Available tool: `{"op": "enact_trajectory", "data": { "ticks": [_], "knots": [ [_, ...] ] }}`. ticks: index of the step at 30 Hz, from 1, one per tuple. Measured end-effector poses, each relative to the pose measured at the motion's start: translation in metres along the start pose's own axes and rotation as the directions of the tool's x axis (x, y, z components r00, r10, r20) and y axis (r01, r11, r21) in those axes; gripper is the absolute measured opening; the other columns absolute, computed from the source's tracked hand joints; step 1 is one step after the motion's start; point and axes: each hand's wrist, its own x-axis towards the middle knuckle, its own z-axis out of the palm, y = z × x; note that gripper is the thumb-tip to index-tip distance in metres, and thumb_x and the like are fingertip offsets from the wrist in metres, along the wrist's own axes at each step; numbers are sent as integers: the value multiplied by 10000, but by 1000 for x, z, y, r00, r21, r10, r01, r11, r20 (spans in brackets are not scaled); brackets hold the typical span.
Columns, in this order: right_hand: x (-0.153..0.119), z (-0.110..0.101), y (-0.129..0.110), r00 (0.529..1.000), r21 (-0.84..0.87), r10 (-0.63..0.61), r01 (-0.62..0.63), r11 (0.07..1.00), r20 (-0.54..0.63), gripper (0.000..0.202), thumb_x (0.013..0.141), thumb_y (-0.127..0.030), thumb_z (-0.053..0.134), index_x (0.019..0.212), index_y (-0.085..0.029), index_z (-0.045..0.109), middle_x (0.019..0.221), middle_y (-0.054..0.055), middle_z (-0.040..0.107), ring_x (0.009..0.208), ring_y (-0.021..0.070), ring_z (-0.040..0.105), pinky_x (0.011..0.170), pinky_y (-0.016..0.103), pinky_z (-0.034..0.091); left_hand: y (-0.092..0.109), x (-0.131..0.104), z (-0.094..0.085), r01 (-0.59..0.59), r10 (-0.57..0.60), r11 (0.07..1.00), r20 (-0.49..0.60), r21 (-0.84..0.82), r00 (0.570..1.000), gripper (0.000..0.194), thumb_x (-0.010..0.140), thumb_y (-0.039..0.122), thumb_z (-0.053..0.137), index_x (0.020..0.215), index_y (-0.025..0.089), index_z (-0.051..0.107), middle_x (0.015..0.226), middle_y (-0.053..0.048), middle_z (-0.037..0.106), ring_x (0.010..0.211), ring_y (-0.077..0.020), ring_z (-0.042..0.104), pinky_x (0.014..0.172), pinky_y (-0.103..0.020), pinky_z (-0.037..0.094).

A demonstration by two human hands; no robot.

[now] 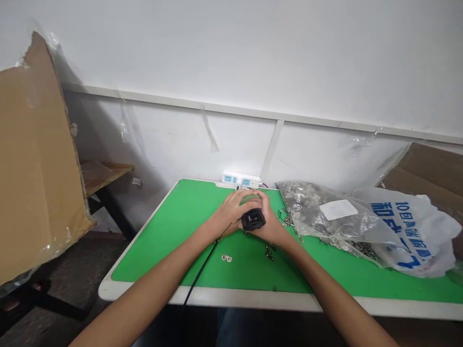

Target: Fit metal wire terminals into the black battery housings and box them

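At your far left stands a torn cardboard sheet [39, 159], partly hiding a low wooden surface [104, 174]. Right of these begins your green, white-edged worktop [155, 236]. A black cable [198, 274] crosses its near edge up to your left hand [231, 209], whose fingers curve over toward the right; their undersides are hidden, so you cannot tell what that grip holds. A small pale sticker [226, 258] lies nearer you, and a power strip [240, 180] sits at the rear edge. Between your hands, above the worktop, is the black device [253, 219], its end facing you; your right hand [271, 226] has its grip closed around it. Beyond lie loose metal parts [269, 252], a clear bag [307, 202] bearing a white label [339, 210], a blue-printed white bag [423, 231] and brown cardboard [427, 168].
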Motion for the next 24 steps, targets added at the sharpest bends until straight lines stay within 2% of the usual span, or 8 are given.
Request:
{"op": "enact_trajectory", "data": {
  "ticks": [4, 8, 11, 14, 18, 22, 24],
  "knots": [
    [5, -2, -1, 996, 103, 75, -69, 992, -52, 1062, 742, -408, 914, 1569, -300, 257, 1406, 140, 591, 1276, 313, 641, 1079, 520, 565, 4, 2, 5, 44, -43, 992, 15, -120, 999, 474, 924, 260, 614, 1395, 261, 567, 1371, -115, 670, 1283, -308, 632, 1081, -519, 534],
    [9, -8, 0, 995, 172, 95, -88, 981, -36, 997, 786, -477, 869, 1578, -334, 281, 1224, 86, 655, 1089, 280, 707, 956, 494, 629, 4, 0, 6, 26, -22, 987, 28, -156, 999, 618, 961, 281, 586, 1549, 248, 398, 1464, -155, 631, 1279, -308, 666, 1041, -506, 576],
    [9, -14, 2, 997, 176, 57, -64, 982, 42, 995, 796, -501, 865, 1590, -343, 286, 1308, 110, 641, 1123, 286, 706, 934, 491, 642, -2, -4, 8, 42, -39, 995, 30, -91, 999, 570, 1012, 290, 513, 1563, 248, 375, 1467, -149, 640, 1266, -300, 682, 1031, -507, 588],
    [10, -22, 4, 993, 157, 13, -31, 987, 116, 968, 792, -513, 874, 1579, -333, 339, 1433, 138, 605, 1228, 300, 677, 987, 501, 626, -9, -6, 6, 73, -72, 997, 36, -32, 997, 514, 1025, 247, 482, 1537, 249, 434, 1407, -118, 689, 1210, -277, 712, 1013, -497, 604],
    [13, -39, 5, 985, 5, 17, -18, 1000, 170, 842, 795, -501, 872, 1507, -296, 472, 1498, 142, 572, 1304, 308, 636, 1002, 489, 611, -21, -7, -3, 23, -23, 1000, -50, 5, 998, 516, 1027, 200, 476, 1540, 250, 479, 1445, -118, 675, 1301, -273, 679, 1076, -527, 586],
    [13, -51, 5, 949, -296, 51, 46, 954, 311, 389, 860, -348, 819, 1217, -258, 691, 1303, 93, 670, 1279, 296, 602, 1104, 522, 521, -32, -9, -10, 16, -9, 999, -149, 47, 989, 501, 1056, 211, 456, 1554, 248, 492, 1490, -120, 648, 1377, -272, 633, 1150, -532, 549],
    [13, -51, 6, 925, -394, 69, 90, 915, 373, 219, 851, -268, 811, 1058, -247, 744, 1243, 86, 680, 1309, 309, 557, 1152, 530, 466, -35, -9, -11, -4, 15, 998, -162, 69, 987, 488, 1067, 201, 445, 1549, 241, 501, 1480, -122, 656, 1372, -265, 637, 1155, -507, 547]
  ]
}}
